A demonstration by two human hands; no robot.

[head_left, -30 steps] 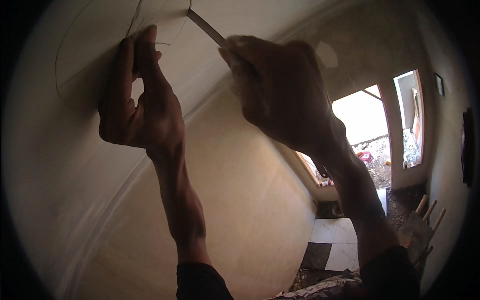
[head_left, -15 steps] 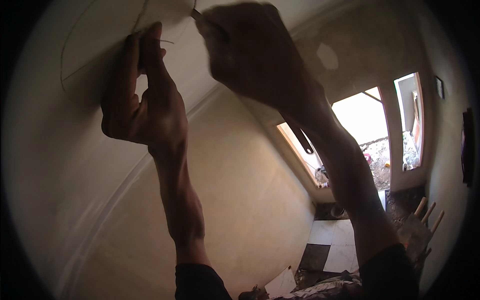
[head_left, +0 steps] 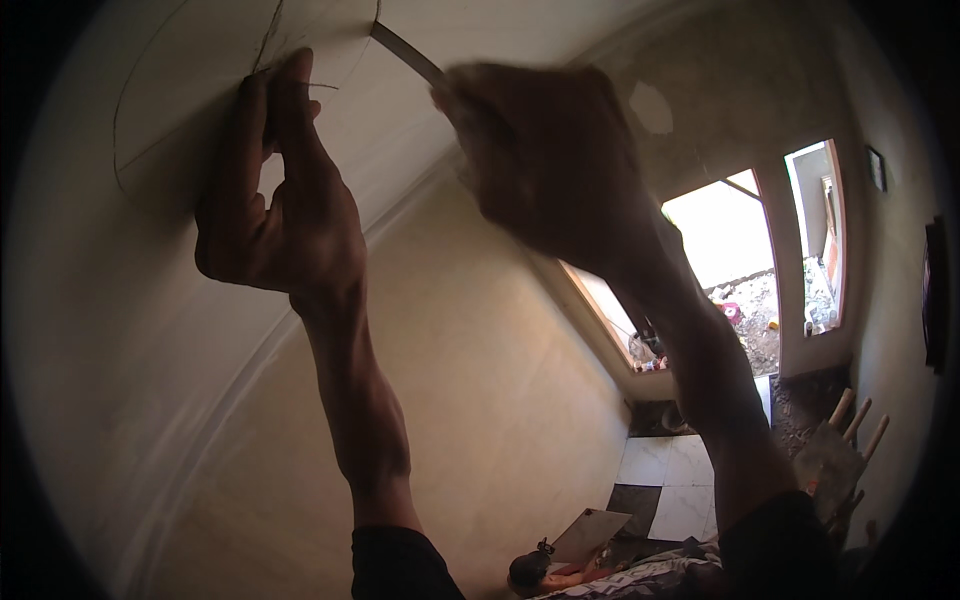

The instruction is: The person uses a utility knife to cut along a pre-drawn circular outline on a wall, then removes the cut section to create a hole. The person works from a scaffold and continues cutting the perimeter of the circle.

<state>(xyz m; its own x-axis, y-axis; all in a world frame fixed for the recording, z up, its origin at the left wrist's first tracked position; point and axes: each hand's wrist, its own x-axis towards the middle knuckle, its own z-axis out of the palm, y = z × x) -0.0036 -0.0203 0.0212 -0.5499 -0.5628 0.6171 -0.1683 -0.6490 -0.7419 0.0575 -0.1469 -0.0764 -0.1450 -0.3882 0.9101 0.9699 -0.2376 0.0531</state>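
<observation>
Overhead, the left hand [head_left: 275, 215] presses fingertips flat against the smooth pale ceiling [head_left: 200, 60], beside a curved pencil line [head_left: 118, 130]. To its right, the right hand [head_left: 545, 165] is fisted around a thin flat blade [head_left: 405, 52], tip touching the ceiling. Judged risk: the blurred hand slips and gouges off-line.
</observation>
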